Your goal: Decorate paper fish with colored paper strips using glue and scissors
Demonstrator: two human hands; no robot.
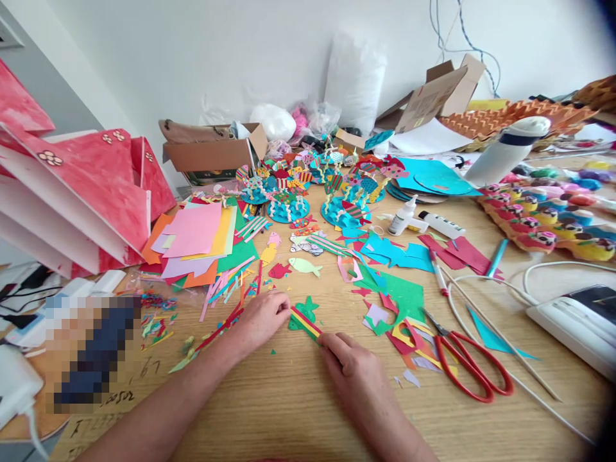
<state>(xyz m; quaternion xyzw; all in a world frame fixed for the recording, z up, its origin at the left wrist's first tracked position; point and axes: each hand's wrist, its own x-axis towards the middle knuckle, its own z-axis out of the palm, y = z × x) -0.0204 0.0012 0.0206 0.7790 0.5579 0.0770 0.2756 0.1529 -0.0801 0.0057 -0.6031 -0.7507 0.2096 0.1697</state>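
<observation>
Between my two hands lies a striped paper strip (pixel 306 323) in red, yellow and green. My right hand (pixel 353 366) is closed on its near end, with fingers curled. My left hand (pixel 265 319) is closed at the strip's far end, its thumb and fingers pinched together; what sits in that pinch is too small to make out. Just beyond the strip, a green paper fish (pixel 308 307) lies on the table, partly covered by it. A pale green fish (pixel 305 267) and a red fish (pixel 280 271) lie farther back.
Red-handled scissors (pixel 469 366) lie right of my right hand, beside paper scraps (pixel 409 340) and a white cable (pixel 520 378). Stacked coloured paper (pixel 192 234) is at left. Blue fish decorations (pixel 289 208) stand behind, with a glue bottle (pixel 403 217) to their right.
</observation>
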